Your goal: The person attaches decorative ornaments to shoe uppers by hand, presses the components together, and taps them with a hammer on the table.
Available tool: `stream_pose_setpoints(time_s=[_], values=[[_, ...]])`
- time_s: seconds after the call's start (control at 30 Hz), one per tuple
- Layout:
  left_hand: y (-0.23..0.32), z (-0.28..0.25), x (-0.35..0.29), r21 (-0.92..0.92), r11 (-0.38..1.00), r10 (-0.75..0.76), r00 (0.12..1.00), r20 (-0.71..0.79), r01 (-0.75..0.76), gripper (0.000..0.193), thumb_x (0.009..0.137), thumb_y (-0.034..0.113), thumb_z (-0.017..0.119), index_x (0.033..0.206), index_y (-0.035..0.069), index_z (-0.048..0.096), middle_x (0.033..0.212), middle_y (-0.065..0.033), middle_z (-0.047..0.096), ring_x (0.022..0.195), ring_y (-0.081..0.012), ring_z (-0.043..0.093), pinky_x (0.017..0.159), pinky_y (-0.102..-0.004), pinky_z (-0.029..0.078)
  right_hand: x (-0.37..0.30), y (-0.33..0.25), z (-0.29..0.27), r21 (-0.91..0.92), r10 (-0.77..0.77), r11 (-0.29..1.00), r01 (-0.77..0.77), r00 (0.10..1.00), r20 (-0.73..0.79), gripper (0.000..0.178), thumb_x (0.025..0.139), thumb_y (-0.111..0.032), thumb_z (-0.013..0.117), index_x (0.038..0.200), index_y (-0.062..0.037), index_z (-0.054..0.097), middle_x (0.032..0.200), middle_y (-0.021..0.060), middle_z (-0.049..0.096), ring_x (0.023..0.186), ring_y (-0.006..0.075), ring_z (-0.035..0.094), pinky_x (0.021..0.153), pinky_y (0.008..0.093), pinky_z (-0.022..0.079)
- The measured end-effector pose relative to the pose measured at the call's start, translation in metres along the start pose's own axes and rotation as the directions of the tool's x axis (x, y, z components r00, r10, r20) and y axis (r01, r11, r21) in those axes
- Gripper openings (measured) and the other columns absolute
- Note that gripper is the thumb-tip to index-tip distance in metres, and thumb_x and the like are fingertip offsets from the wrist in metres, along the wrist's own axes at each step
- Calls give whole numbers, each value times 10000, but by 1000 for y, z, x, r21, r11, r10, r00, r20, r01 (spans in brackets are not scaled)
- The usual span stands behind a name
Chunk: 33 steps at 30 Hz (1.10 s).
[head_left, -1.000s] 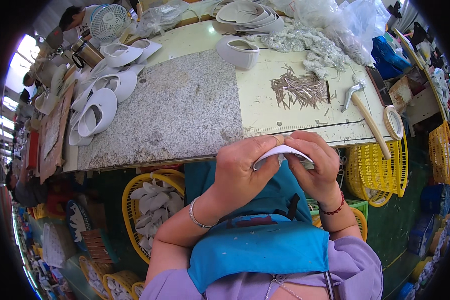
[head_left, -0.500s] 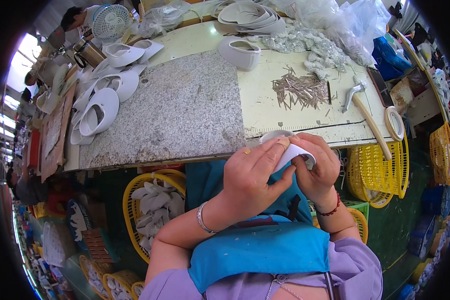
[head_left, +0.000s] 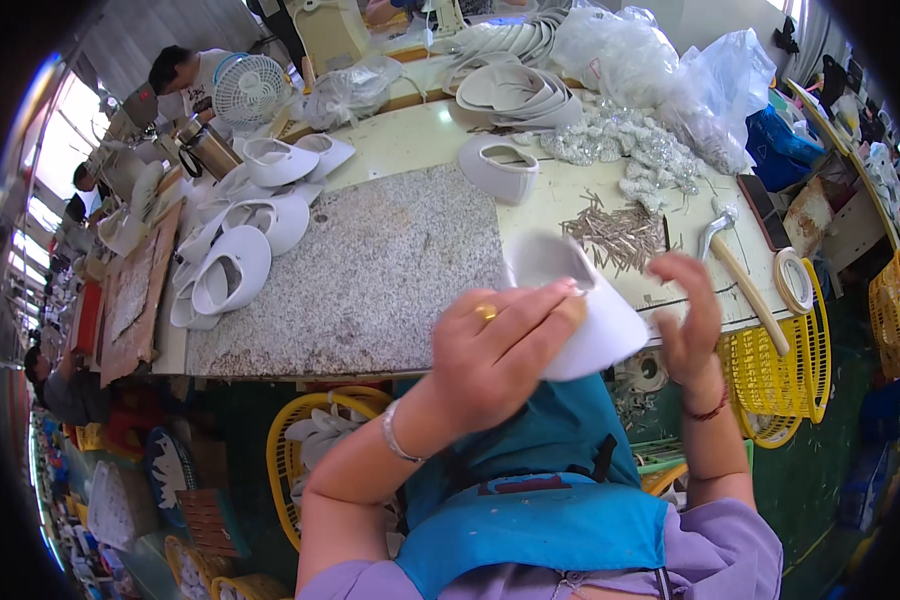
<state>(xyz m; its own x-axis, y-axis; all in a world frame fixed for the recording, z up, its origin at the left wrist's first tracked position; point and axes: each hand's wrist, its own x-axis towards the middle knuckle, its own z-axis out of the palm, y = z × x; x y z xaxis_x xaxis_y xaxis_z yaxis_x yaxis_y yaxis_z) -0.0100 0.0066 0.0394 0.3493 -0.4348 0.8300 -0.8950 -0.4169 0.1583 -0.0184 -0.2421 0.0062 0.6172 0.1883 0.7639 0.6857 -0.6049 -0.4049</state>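
My left hand [head_left: 498, 350] is closed on a white shoe upper [head_left: 602, 328] over the table's front edge. Its rounded toe part points towards the lower right, and its opening faces up. My right hand [head_left: 695, 318] is raised to the right of it, apart from the upper, fingers spread and slightly blurred, with nothing visible in them. Beyond the hands lies a pile of thin brownish sticks [head_left: 618, 236]. A hammer [head_left: 748, 288] lies to the right, near a tape roll [head_left: 805, 300]. Another white upper [head_left: 518, 183] stands farther back.
A speckled grey slab [head_left: 370, 270] covers the table's left part, with several uppers [head_left: 255, 262] beyond its left edge. Stacked uppers [head_left: 515, 95], silvery trims [head_left: 660, 165] and plastic bags [head_left: 620, 45] lie behind. Yellow baskets [head_left: 282, 470] stand below. A person [head_left: 195, 75] sits far left.
My right hand has let go of the upper and moved up and right, its fingers opening. The upper, bent between both hands before, is now spread out in my left hand. The view has shifted slightly.
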Motion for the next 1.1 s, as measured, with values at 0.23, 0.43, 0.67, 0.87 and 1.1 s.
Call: stream_pose_setpoints(time_s=[0.23, 0.43, 0.67, 0.87, 1.1], values=[[-37, -41, -76, 407, 912, -58, 965, 254, -52, 265, 732, 77, 615, 994, 59, 652, 1107, -105, 643, 1073, -278, 592, 834, -360, 443, -50, 124, -76, -756, 401, 587, -289, 915, -39, 325, 791, -83, 567, 1111, -25, 583, 1082, 166, 578, 1014, 349, 539, 871, 429, 433], [-27, -40, -94, 248, 922, -367, 873, 322, 296, 393, 711, 108, 609, 1092, 12, 608, 1253, -172, 555, 1200, -379, 493, 958, -434, 399, -43, 136, -82, -671, 507, 635, -383, 862, -12, 313, 828, -108, 515, 1110, 9, 581, 949, 205, 607, 852, 390, 579, 794, 419, 464], [-29, -17, -115, 329, 857, -434, 900, 47, 396, 378, 732, 86, 628, 1092, -29, 617, 1229, -147, 556, 1243, -390, 440, 990, -455, 394, 7, 36, -34, 182, 783, 609, -772, 622, 23, 279, 953, -244, 471, 1092, -29, 584, 702, -47, 495, 552, 1, 436, 422, 146, 336], [-23, -12, -117, 368, 841, -447, 892, 61, 396, 363, 780, 159, 600, 1108, 8, 630, 1217, -106, 551, 1238, -344, 446, 949, -435, 373, 15, -39, 40, 443, 642, 102, -890, 399, 655, 322, 973, -315, 456, 1077, -20, 533, 677, -38, 461, 484, 30, 413, 389, 165, 364], [-15, -10, -115, 367, 802, -523, 851, 52, 471, 362, 828, 133, 546, 1153, -13, 612, 1228, -108, 545, 1271, -337, 403, 996, -436, 306, 14, -50, 94, 317, 552, -20, -948, 254, 794, 373, 985, -381, 420, 1054, -26, 509, 681, -28, 452, 487, 28, 403, 381, 177, 387]])
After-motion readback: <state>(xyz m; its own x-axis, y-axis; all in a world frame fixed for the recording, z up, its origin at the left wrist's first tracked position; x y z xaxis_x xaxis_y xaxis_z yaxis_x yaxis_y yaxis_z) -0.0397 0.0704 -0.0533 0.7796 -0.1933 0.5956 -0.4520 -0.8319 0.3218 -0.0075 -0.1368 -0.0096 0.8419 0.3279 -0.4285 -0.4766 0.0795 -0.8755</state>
